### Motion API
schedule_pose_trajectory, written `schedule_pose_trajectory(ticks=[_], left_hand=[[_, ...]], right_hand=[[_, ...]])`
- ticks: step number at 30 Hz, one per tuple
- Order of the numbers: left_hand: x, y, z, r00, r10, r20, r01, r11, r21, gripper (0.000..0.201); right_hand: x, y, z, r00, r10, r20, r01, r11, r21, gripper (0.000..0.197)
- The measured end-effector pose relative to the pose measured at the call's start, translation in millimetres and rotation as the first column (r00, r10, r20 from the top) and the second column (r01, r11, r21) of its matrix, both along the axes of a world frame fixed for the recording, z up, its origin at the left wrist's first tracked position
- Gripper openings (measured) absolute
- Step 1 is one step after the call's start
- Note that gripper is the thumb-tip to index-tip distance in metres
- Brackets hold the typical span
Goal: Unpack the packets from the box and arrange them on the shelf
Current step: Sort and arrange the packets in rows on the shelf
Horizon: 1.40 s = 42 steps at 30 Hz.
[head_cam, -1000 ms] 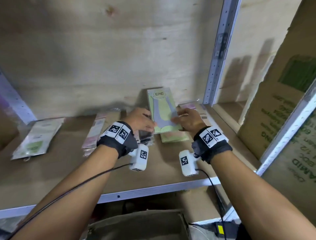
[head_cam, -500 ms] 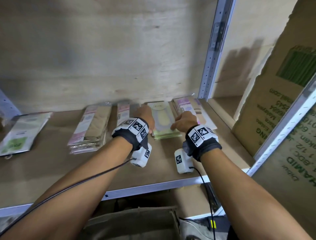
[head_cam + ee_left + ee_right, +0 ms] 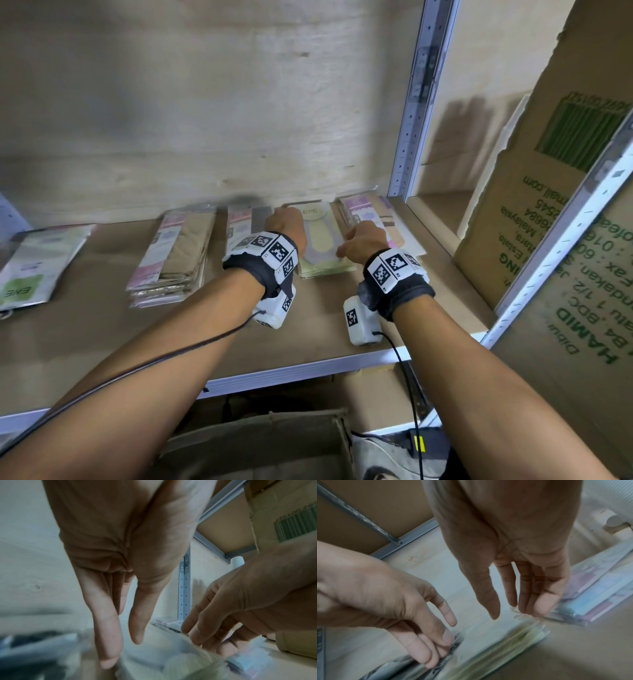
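Observation:
A stack of pale green packets (image 3: pixel 322 246) lies flat on the wooden shelf (image 3: pixel 318 325), near its back right. My left hand (image 3: pixel 286 228) is at the stack's left edge and my right hand (image 3: pixel 363 240) at its right edge. In the left wrist view the left hand (image 3: pixel 122 650) points straight fingers down onto the green stack (image 3: pixel 171 662). In the right wrist view the right hand (image 3: pixel 513 614) also has straight fingers, their tips at the green stack's (image 3: pixel 496 649) far corner. Neither hand grips a packet.
A dark packet stack (image 3: pixel 243 226) and a pink-and-beige stack (image 3: pixel 174 260) lie left of the green one; a pink stack (image 3: pixel 373 219) lies right. One green packet (image 3: pixel 34 263) lies far left. A metal upright (image 3: pixel 414 120), a printed carton (image 3: pixel 555 222) and a lower box (image 3: pixel 260 445) surround.
The top green packet, held tilted up between both hands a second ago, now lies flat on its stack. Both hands have let go and moved to the stack's sides.

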State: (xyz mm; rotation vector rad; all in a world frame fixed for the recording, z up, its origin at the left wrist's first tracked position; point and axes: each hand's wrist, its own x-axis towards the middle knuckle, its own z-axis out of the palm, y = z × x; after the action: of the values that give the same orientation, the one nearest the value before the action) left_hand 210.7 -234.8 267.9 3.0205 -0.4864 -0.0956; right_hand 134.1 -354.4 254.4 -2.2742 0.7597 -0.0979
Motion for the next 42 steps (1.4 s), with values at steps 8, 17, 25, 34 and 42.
schedule_pose_trajectory(ticks=[8, 17, 25, 34, 42], left_hand=[[7.8, 80.9, 59.6, 0.999, 0.023, 0.046, 0.002, 0.88, -0.476, 0.043], [60.9, 319.3, 29.2, 0.927, 0.373, -0.045, -0.299, 0.659, -0.691, 0.017], [65.1, 447.5, -20.2, 0.826, 0.542, -0.152, -0.53, 0.658, -0.535, 0.038], [65.3, 462.4, -45.7, 0.905, 0.388, -0.177, -0.418, 0.728, -0.543, 0.036], [46.9, 465.0, -42.7, 0.893, 0.402, -0.202, -0.446, 0.739, -0.505, 0.024]], right_hand=[[1.9, 23.2, 12.1, 0.95, 0.131, 0.285, -0.161, 0.983, 0.083, 0.025], [47.0, 168.0, 33.8, 0.826, 0.368, 0.427, -0.514, 0.801, 0.305, 0.01], [124.4, 321.3, 8.9, 0.774, 0.583, 0.248, -0.623, 0.629, 0.465, 0.016], [152.7, 406.4, -23.0, 0.798, 0.585, 0.145, -0.562, 0.634, 0.532, 0.021], [144.5, 400.9, -22.9, 0.841, 0.51, 0.178, -0.503, 0.619, 0.604, 0.028]])
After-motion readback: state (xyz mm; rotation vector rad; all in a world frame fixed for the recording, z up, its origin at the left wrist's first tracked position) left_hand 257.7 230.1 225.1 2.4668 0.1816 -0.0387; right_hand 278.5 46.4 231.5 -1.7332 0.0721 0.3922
